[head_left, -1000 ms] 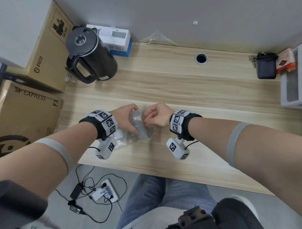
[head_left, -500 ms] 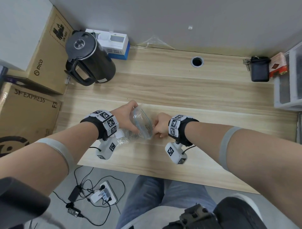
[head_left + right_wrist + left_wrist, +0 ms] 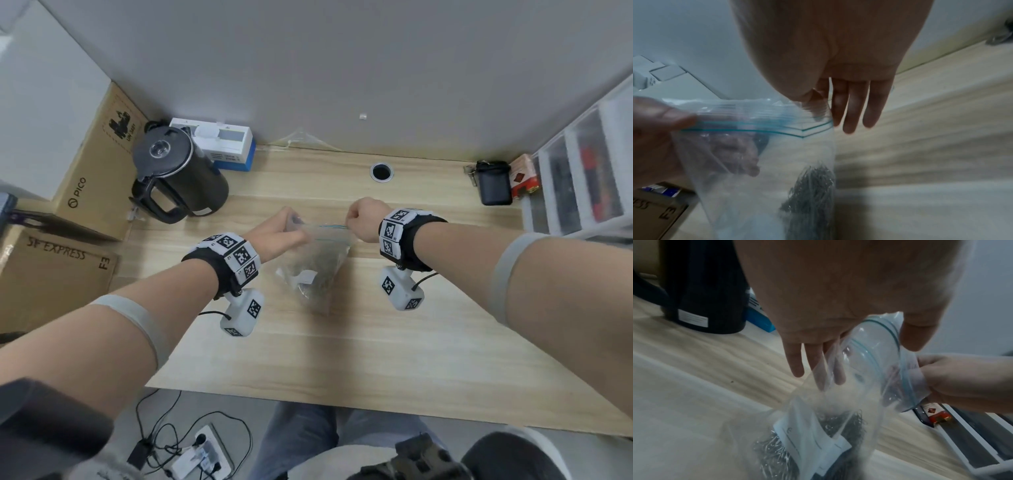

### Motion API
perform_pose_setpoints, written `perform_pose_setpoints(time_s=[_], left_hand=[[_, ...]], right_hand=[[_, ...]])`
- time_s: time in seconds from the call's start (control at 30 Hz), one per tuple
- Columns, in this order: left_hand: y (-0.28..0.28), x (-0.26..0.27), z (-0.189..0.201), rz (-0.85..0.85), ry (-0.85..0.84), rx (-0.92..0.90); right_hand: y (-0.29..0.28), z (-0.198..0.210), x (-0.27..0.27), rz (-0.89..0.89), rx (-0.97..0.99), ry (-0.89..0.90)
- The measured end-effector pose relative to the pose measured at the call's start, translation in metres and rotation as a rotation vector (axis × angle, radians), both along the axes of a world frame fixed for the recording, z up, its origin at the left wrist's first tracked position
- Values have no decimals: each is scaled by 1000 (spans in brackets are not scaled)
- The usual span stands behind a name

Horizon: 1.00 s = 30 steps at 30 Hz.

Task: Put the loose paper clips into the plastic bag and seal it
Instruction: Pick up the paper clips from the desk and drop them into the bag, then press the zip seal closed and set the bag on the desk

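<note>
A clear plastic bag (image 3: 317,263) with a blue zip line hangs upright above the wooden table (image 3: 342,349), held between both hands. A heap of metal paper clips (image 3: 849,423) and a white label (image 3: 812,439) lie in its bottom. My left hand (image 3: 291,226) pinches the bag's left top corner, thumb on one side and fingers (image 3: 797,363) on the other. My right hand (image 3: 352,223) pinches the right top corner (image 3: 816,107). The zip edge (image 3: 756,128) is stretched between them. In the left wrist view the mouth still gapes in a curve near the thumb.
A black kettle (image 3: 178,174) and a white-and-blue box (image 3: 222,144) stand at the back left beside cardboard boxes (image 3: 51,274). A black pouch (image 3: 493,183), a red box (image 3: 524,176) and plastic drawers (image 3: 582,171) are at the back right. A cable hole (image 3: 381,171) lies behind the bag.
Both hands have risen from the table with the bag and moved apart, pulling its top edge taut. The bag now hangs instead of lying on the wood.
</note>
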<state>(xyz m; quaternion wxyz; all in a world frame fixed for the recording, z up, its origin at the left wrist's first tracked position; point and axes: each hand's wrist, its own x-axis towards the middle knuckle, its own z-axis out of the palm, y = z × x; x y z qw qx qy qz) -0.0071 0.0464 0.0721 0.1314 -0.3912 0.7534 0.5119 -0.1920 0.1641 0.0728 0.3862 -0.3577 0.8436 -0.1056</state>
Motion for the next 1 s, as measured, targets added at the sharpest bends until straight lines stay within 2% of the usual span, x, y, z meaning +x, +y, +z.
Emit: perform_pose_setpoints(time_s=[0.1,0.27,0.37,0.47,0.67,0.8,1.0], left_hand=[[0,-8,3,-17,0,-59],[0,-18,7,-48,-74,-208],[-2,-18,4,-47,-130,-275],[-4,-17,1,-13,-137,-240],[-5,-12,2,158,40,-2],[-9,-6,1,202,170,3],[-1,-10,2,266,287,14]], right_hand=[[-1,6,-8,3,-4,-59],[4,10,-1,-2,-28,-252],[9,8,2,119,-24,-235],[14,3,3,205,-29,-170],[11,-2,2,243,-111,-34],[9,-6,-7,250,-79,-17],[5,0,-6,162,-105,-162]])
